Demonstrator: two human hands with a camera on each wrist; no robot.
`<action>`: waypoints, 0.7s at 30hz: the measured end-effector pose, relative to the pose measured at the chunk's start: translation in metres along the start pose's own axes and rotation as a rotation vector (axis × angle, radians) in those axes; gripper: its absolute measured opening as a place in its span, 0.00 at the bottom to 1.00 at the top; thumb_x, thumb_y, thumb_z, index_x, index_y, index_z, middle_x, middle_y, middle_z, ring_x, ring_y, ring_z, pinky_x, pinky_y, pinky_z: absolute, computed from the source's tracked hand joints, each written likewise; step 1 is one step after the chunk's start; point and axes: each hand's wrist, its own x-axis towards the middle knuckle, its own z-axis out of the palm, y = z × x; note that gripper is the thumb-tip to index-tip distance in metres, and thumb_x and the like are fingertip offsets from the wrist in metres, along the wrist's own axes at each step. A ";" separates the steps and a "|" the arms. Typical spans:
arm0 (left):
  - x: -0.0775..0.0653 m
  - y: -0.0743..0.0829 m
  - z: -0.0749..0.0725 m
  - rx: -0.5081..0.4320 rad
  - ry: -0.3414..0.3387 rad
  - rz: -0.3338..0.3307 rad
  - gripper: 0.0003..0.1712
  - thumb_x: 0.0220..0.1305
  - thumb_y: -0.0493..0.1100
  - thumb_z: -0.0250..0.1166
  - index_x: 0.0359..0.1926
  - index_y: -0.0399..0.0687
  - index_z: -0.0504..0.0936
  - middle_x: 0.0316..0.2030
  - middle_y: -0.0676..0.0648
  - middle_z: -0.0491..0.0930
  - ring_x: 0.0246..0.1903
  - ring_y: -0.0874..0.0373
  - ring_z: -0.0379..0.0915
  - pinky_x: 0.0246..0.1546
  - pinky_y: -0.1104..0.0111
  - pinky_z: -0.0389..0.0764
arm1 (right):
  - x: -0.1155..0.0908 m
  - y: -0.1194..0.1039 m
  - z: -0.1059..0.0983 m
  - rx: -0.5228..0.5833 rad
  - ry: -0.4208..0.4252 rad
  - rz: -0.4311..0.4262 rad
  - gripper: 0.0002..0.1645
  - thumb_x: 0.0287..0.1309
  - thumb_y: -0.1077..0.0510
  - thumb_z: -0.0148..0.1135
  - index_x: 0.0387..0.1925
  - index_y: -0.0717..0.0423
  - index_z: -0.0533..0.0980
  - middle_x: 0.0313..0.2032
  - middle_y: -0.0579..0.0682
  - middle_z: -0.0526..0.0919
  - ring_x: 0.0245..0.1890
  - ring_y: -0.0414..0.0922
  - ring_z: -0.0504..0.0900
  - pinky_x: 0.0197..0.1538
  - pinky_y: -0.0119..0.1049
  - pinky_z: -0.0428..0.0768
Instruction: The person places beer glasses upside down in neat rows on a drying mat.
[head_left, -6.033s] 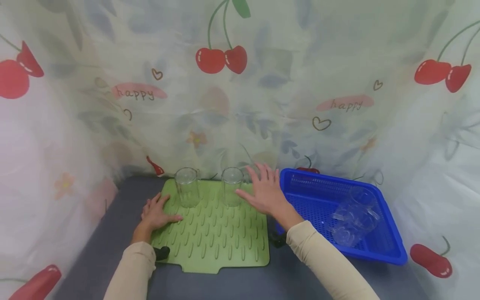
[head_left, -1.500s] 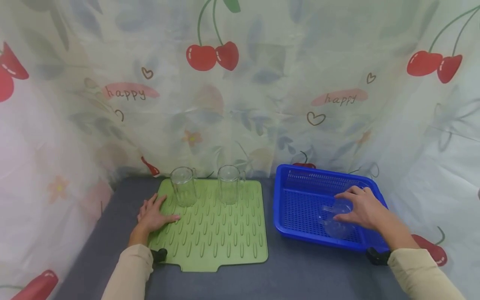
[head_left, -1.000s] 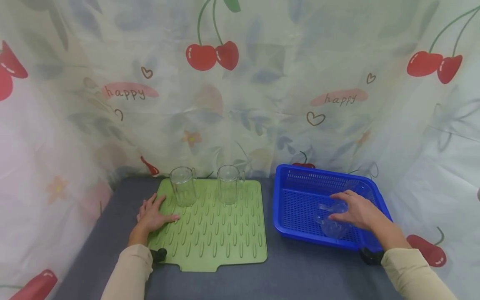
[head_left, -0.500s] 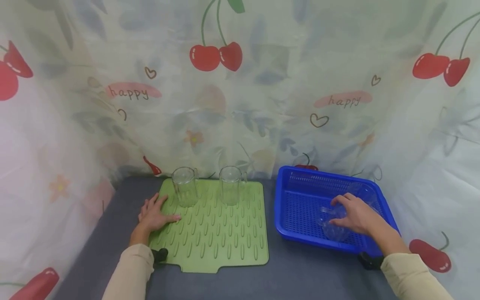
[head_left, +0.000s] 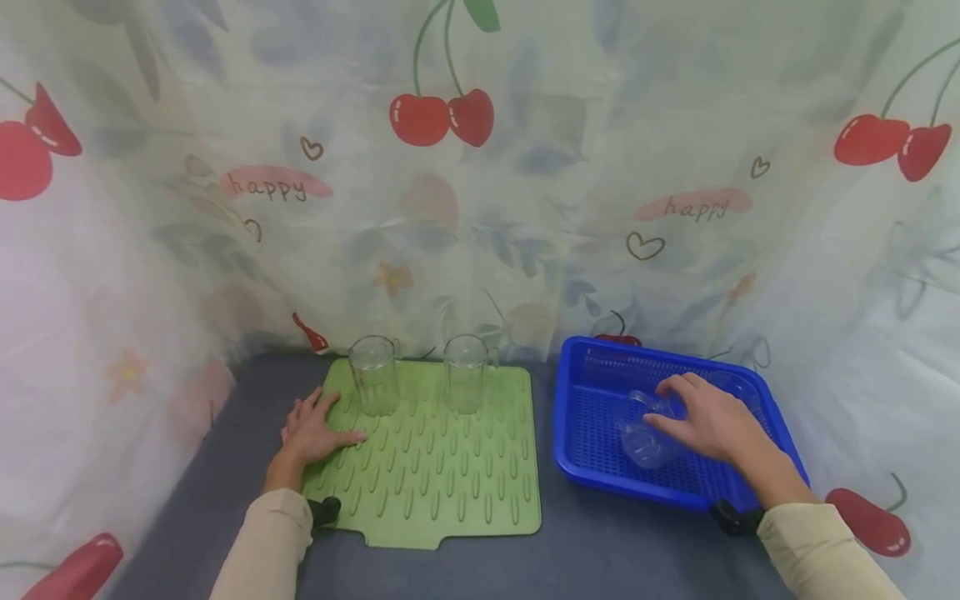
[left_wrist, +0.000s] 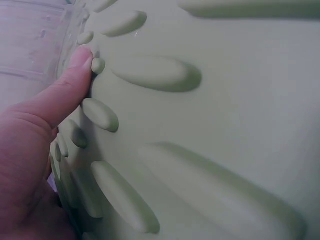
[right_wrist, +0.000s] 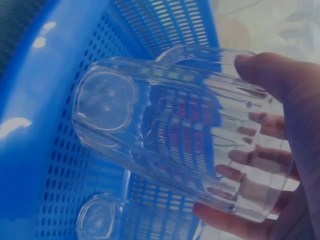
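Note:
My right hand [head_left: 716, 421] is over the blue basket [head_left: 637, 490] and holds a clear glass mug [right_wrist: 145, 110] near its mouth, thumb on one side and fingers round the other. The mug lies tilted on its side, its base towards the left. A second clear glass [right_wrist: 97, 217] lies below it in the basket, partly out of frame. My left hand [head_left: 307, 432] rests with spread fingers on the left edge of the green ridged mat [head_left: 442, 504]; its thumb [left_wrist: 75, 75] lies along the ridges. Two glass mugs, a left one [head_left: 375, 383] and a right one [head_left: 467, 379], stand at the mat's back.
The mat and basket sit side by side on a dark grey table [head_left: 600, 550], with a narrow gap between them. A cherry-print curtain [head_left: 480, 250] hangs close behind and on both sides. More clear glass [head_left: 742, 390] shows at the basket's right end.
My right hand has gone from beside the right mug on the mat to the basket and now grips a mug there, shifted slightly left within the basket. My left hand stays on the mat.

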 end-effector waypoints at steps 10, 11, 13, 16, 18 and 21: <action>-0.001 0.000 -0.001 0.008 -0.009 0.001 0.65 0.54 0.68 0.74 0.81 0.49 0.51 0.82 0.35 0.34 0.78 0.26 0.23 0.70 0.25 0.38 | 0.010 -0.017 -0.001 0.146 0.148 0.027 0.36 0.66 0.31 0.60 0.60 0.54 0.75 0.56 0.58 0.80 0.53 0.57 0.81 0.51 0.61 0.80; -0.002 0.000 -0.001 0.008 -0.009 0.001 0.64 0.54 0.68 0.74 0.81 0.49 0.51 0.82 0.35 0.34 0.78 0.26 0.23 0.70 0.25 0.38 | 0.011 -0.018 -0.001 0.166 0.173 0.026 0.36 0.66 0.32 0.61 0.60 0.55 0.75 0.56 0.58 0.80 0.53 0.57 0.80 0.52 0.61 0.80; -0.002 0.000 -0.002 0.003 -0.008 0.002 0.64 0.54 0.68 0.74 0.81 0.49 0.51 0.82 0.35 0.34 0.78 0.26 0.23 0.70 0.25 0.38 | 0.012 -0.021 0.000 0.209 0.222 0.027 0.34 0.66 0.34 0.62 0.60 0.55 0.75 0.56 0.58 0.80 0.53 0.58 0.81 0.52 0.62 0.80; -0.002 0.000 -0.003 -0.002 -0.008 0.003 0.64 0.54 0.68 0.75 0.81 0.49 0.52 0.82 0.36 0.34 0.78 0.26 0.23 0.69 0.25 0.38 | 0.014 -0.027 -0.001 0.279 0.273 0.025 0.34 0.66 0.37 0.64 0.61 0.55 0.75 0.57 0.59 0.79 0.55 0.60 0.80 0.53 0.63 0.79; -0.001 -0.001 -0.002 -0.001 -0.007 0.006 0.64 0.54 0.68 0.74 0.81 0.49 0.52 0.82 0.36 0.34 0.78 0.26 0.22 0.69 0.25 0.38 | 0.016 -0.031 -0.003 0.323 0.302 0.025 0.33 0.66 0.38 0.65 0.62 0.55 0.75 0.58 0.59 0.79 0.55 0.60 0.80 0.53 0.63 0.79; 0.001 -0.002 -0.001 -0.007 -0.010 0.009 0.65 0.53 0.69 0.74 0.81 0.50 0.52 0.82 0.36 0.33 0.78 0.26 0.22 0.69 0.24 0.37 | 0.019 -0.036 -0.007 0.366 0.349 0.012 0.31 0.65 0.42 0.67 0.61 0.55 0.76 0.57 0.58 0.80 0.54 0.59 0.81 0.50 0.56 0.82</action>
